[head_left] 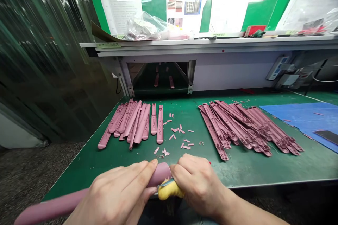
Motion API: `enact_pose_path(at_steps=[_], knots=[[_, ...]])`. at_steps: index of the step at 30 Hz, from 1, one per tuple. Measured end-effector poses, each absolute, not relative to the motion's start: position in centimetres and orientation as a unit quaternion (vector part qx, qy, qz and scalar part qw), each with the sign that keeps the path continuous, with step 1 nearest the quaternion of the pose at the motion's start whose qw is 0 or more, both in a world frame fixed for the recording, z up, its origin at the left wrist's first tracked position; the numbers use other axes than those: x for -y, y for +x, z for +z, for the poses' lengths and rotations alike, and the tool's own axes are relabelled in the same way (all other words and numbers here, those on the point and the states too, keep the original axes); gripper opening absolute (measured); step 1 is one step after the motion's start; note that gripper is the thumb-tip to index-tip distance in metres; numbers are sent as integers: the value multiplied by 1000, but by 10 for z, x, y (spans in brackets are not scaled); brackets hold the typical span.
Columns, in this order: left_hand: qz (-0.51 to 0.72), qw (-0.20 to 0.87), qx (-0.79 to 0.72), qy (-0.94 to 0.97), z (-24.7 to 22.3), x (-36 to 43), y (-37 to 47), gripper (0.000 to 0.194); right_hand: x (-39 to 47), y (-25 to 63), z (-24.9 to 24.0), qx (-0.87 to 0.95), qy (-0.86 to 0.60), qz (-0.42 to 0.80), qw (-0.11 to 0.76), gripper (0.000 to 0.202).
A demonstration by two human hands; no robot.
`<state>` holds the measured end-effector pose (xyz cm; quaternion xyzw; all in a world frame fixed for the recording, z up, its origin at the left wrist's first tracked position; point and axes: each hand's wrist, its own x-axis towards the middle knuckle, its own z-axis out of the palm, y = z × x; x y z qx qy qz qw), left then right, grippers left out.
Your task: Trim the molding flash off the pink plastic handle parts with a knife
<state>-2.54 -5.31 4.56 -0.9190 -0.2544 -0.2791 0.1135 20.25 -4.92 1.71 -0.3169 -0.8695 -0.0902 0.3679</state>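
Observation:
A long, smooth pink plastic strip point(54, 206) slants across the front of the bench, its far end point(161, 174) sticking out past my fingers. My left hand point(118, 191) is closed around it, fingers on top and thumb beneath. My right hand point(196, 182) grips a small trimming blade point(167, 182) right at that end of the strip. Beside the blade is a rounded yellow piece point(170, 190); I cannot tell if it is a handle or a thumb cover. Thin shavings cling near the blade. Most of the tool is hidden in my fist.
Pink strips lie in a left pile point(134, 121) and a larger right pile point(237, 126). Small pink offcuts point(175, 130) are scattered between. More strips sit on a conveyor point(163, 89) behind an opening. A blue mat point(303, 114) with a dark flat object point(327, 136) lies right.

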Motion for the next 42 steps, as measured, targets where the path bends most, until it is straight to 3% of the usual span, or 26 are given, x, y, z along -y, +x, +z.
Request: enact_pose_path(at_steps=[5, 9, 21, 24, 28, 31, 33, 35, 37, 38, 41, 42], knots=[[-290, 95, 266, -915, 41, 53, -20, 52, 43, 203, 14, 853, -359, -65, 373, 32], [-307, 61, 279, -908, 43, 53, -15, 38, 40, 202, 9, 859, -351, -91, 362, 37], [-292, -115, 464, -829, 33, 57, -3, 34, 29, 190, -10, 818, -382, -126, 411, 40], [-278, -110, 443, -845, 32, 53, -7, 37, 24, 193, -9, 830, -370, -133, 397, 43], [-224, -26, 345, -911, 37, 42, -18, 41, 16, 201, 0, 855, -349, -149, 355, 38], [-201, -45, 329, -922, 41, 38, -22, 40, 10, 207, 2, 886, -307, -139, 318, 37], [-220, -101, 354, -904, 39, 37, -23, 40, 9, 212, 1, 884, -285, -96, 358, 34], [-261, -201, 411, -850, 34, 37, -20, 39, 10, 214, -2, 814, -348, -2, 466, 24], [-325, -368, 462, -739, 29, 36, -12, 40, 17, 209, -8, 676, -462, 124, 561, 17], [-371, -457, 466, -660, 27, 34, -7, 43, 23, 204, -13, 617, -501, 190, 576, 23], [-536, -628, 394, -404, 22, 21, 17, 56, 39, 183, -31, 586, -503, 389, 502, 66], [-579, -646, 362, -341, 20, 14, 26, 57, 42, 179, -38, 587, -502, 447, 451, 69]])
